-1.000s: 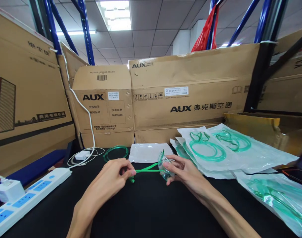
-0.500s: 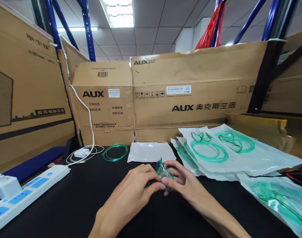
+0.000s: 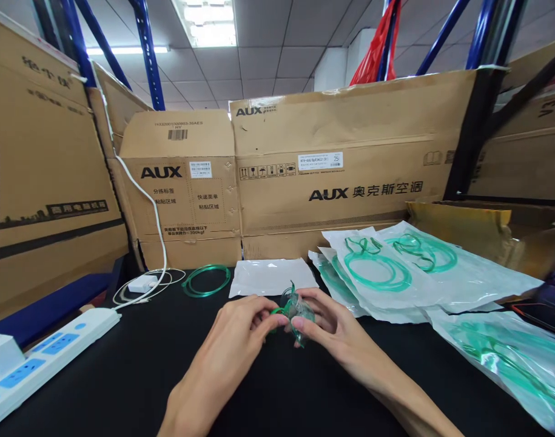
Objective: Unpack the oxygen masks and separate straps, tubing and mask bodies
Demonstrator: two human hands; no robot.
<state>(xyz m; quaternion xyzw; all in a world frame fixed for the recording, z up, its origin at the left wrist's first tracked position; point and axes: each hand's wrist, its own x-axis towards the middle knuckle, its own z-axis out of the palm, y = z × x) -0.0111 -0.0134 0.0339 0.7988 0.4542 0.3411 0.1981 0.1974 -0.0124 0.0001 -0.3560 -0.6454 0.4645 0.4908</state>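
Over the middle of the black table, my right hand (image 3: 320, 312) holds a small clear, greenish oxygen mask (image 3: 303, 311), thumb on the near side and fingers behind it. My left hand (image 3: 254, 325) is closed in a pinch on the mask's green strap (image 3: 278, 311), just left of the mask. A bit of green band sticks up above the mask. My fingers hide part of the mask. Behind my hands lies a flat white pouch (image 3: 273, 277). To its left rests a coil of green tubing (image 3: 207, 281).
Sealed pouches (image 3: 378, 267) with green tubing are stacked at the right, and another pouch (image 3: 500, 352) lies nearer. A white power strip (image 3: 54, 358) and a cable with a white adapter (image 3: 143, 283) are at the left. Cardboard boxes (image 3: 350, 139) wall in the back.
My left hand has drawn slightly left, away from the mask, and more of the green strap shows between my hands. The whole view has shifted a little.
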